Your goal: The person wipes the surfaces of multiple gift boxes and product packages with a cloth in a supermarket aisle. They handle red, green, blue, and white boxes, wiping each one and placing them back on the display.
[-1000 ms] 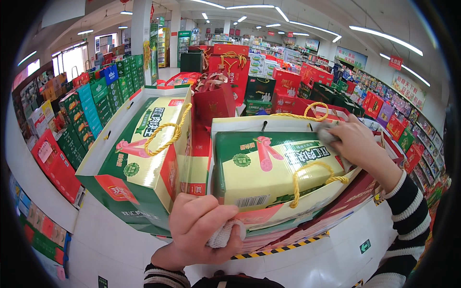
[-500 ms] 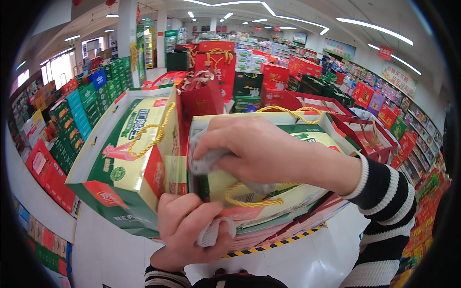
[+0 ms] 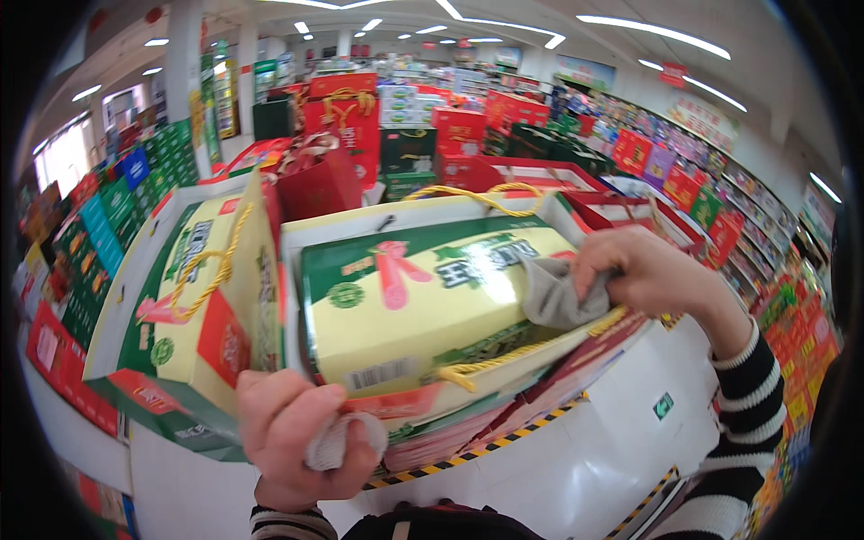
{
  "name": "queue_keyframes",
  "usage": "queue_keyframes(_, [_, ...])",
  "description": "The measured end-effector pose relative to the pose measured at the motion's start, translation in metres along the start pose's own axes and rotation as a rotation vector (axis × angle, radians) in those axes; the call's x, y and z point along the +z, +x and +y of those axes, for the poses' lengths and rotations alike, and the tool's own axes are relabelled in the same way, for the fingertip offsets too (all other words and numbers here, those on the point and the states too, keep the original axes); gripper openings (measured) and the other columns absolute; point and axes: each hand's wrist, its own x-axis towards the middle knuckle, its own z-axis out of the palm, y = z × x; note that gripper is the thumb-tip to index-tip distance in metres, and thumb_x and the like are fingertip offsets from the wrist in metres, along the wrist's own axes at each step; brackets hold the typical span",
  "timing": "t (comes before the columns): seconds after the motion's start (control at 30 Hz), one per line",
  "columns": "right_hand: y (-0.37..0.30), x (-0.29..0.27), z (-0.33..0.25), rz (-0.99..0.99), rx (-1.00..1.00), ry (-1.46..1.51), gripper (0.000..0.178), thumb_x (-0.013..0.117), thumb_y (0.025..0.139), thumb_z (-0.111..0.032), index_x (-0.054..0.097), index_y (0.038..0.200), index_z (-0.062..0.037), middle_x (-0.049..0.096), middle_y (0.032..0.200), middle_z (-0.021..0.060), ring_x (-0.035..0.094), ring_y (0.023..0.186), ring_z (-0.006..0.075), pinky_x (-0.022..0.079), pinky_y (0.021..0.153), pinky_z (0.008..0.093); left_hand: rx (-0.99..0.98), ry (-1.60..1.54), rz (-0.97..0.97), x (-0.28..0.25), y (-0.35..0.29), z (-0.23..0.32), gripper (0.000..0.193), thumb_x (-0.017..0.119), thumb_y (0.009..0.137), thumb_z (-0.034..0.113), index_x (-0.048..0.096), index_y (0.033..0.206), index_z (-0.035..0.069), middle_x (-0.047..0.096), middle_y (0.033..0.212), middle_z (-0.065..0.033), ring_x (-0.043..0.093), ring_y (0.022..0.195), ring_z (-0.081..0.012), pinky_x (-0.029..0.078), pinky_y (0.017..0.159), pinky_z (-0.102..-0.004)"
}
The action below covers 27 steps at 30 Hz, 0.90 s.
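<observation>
The right hand [image 3: 650, 274] presses a grey cloth [image 3: 551, 292] on the right end of the yellow-green gift box [image 3: 423, 301], which lies tilted on the stack. The left hand [image 3: 301, 432], closed on a crumpled white rag [image 3: 337, 441], steadies the near edge. Better wipe gently, avoiding the gold cord handle [image 3: 504, 355]

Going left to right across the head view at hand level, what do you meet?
Tilted gift box → left hand clutching a white cloth → yellow-green box → grey cloth → right hand.
</observation>
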Motion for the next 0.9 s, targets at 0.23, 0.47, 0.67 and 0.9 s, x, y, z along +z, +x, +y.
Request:
queue_keyframes(0.23, [-0.017, -0.061, 0.044, 0.735, 0.039, -0.242, 0.035, 0.053, 0.085, 0.009, 0.068, 0.114, -0.0014, 0.071, 0.108, 0.0143, 0.069, 0.101, 0.0277, 0.054, 0.09, 0.0349, -0.138, 0.135, 0.105, 0.003, -0.018, 0.006, 0.044, 0.067, 0.073, 0.019, 0.061, 0.112, 0.002, 0.056, 0.11, -0.0158, 0.055, 0.1, -0.0326, 0.042, 0.096, -0.0485])
queue_keyframes(0.47, [-0.09, -0.088, 0.157, 0.803, 0.212, -0.112, 0.035, 0.062, 0.083, 0.003, 0.066, 0.117, -0.0032, 0.072, 0.106, 0.0118, 0.069, 0.097, 0.0234, 0.055, 0.085, 0.0345, -0.103, 0.523, 0.312, 0.02, -0.001, 0.024, 0.046, 0.058, 0.078, 0.006, 0.062, 0.123, -0.004, 0.06, 0.129, -0.022, 0.055, 0.121, -0.0341, 0.042, 0.103, -0.0458])
queue_keyframes(0.67, [-0.141, -0.108, 0.268, 0.523, 0.442, -0.528, 0.031, 0.057, 0.079, 0.003, 0.068, 0.107, -0.0019, 0.071, 0.101, 0.0213, 0.068, 0.101, 0.0387, 0.054, 0.087, 0.0447, 0.174, 0.437, 0.124, 0.093, 0.017, 0.145, 0.033, 0.066, 0.078, 0.01, 0.067, 0.111, 0.004, 0.066, 0.114, -0.0159, 0.063, 0.096, -0.0322, 0.05, 0.084, -0.0422])
queue_keyframes(0.9, [-0.137, -0.117, 0.3, 0.275, 0.27, -0.434, 0.022, 0.065, 0.084, -0.008, 0.065, 0.105, 0.0014, 0.068, 0.106, 0.0207, 0.066, 0.102, 0.0394, 0.053, 0.089, 0.0457, 0.168, 0.358, -0.215, 0.227, 0.089, 0.206, 0.061, 0.067, 0.07, 0.012, 0.064, 0.129, 0.004, 0.065, 0.127, -0.0137, 0.06, 0.088, -0.0239, 0.051, 0.074, -0.0315])
